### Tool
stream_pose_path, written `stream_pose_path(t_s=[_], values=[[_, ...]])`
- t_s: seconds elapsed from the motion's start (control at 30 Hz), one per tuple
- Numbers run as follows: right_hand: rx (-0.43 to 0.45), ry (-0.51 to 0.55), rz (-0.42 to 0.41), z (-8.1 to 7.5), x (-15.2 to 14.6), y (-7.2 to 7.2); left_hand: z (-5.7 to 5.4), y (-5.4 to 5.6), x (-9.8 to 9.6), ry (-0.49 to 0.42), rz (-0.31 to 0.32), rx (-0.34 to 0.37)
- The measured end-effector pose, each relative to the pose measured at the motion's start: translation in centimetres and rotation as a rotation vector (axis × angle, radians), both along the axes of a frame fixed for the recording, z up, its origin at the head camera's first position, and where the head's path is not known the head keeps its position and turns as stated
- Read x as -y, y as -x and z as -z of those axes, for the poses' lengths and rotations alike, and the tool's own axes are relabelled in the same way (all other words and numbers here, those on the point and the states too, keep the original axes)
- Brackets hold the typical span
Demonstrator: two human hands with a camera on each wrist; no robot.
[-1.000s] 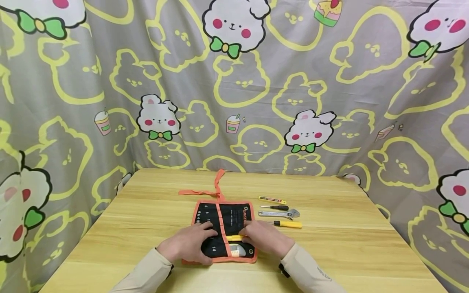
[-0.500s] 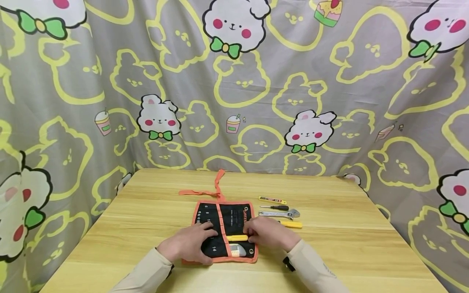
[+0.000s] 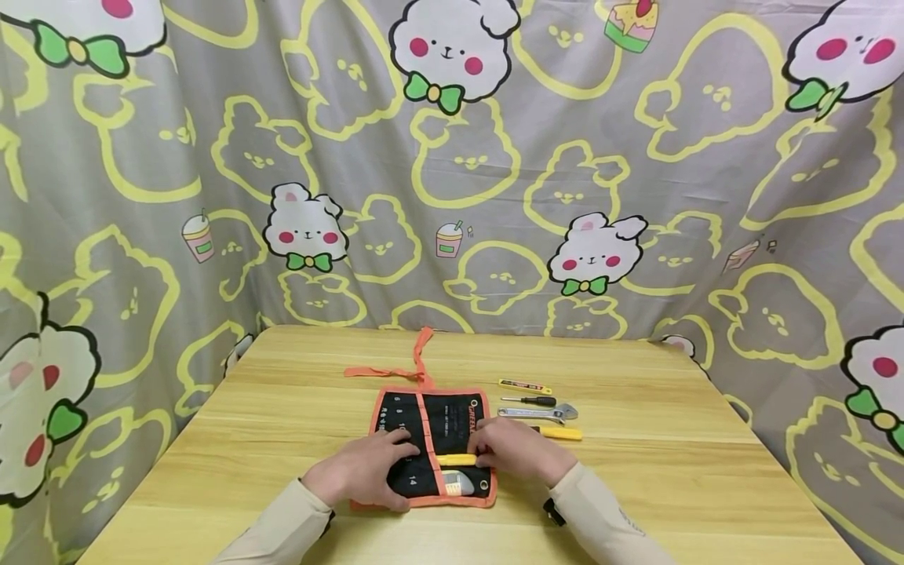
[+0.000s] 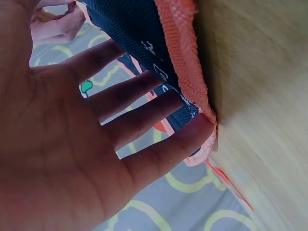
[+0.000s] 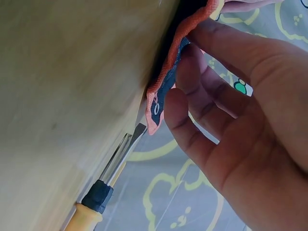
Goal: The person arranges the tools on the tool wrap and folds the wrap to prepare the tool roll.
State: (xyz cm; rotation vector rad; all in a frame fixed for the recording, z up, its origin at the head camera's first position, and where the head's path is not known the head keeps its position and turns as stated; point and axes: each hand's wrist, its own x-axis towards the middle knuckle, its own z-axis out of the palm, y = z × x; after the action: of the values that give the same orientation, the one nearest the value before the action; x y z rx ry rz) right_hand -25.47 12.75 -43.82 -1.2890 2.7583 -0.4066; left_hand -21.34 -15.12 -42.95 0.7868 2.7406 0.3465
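Note:
A black tool roll (image 3: pixel 445 416) with orange edging lies spread on the table. My left hand (image 3: pixel 370 471) rests on its left half; the left wrist view shows the fingers of that hand (image 4: pixel 101 130) spread and nearly straight along the cloth. A yellow handle (image 3: pixel 455 460) sticks out of a pocket to the right, its tool end hidden. My right hand (image 3: pixel 519 451) pinches the free end of it, with fingers curled at the roll's orange edge in the right wrist view (image 5: pixel 226 101). Below the handle a grey utility knife (image 3: pixel 456 482) sits in another pocket.
Right of the roll lie a yellow-handled screwdriver (image 3: pixel 561 432), an adjustable wrench (image 3: pixel 540 412), a small black-handled screwdriver (image 3: pixel 533 401) and a slim yellow tool (image 3: pixel 525 386). Orange ties (image 3: pixel 421 357) extend behind the roll. A patterned curtain (image 3: pixel 494 173) surrounds the table.
My right hand has shifted slightly to the right along the yellow handle, then back a little over its end. The left hand has stayed in place.

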Motion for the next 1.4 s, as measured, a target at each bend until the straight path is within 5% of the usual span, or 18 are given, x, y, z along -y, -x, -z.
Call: stream_pose_path(t_s=[1.4], values=[[0.013, -0.062, 0.023, 0.1, 1.6, -0.2, 0.1, 0.2, -0.2, 0.013, 0.002, -0.005]])
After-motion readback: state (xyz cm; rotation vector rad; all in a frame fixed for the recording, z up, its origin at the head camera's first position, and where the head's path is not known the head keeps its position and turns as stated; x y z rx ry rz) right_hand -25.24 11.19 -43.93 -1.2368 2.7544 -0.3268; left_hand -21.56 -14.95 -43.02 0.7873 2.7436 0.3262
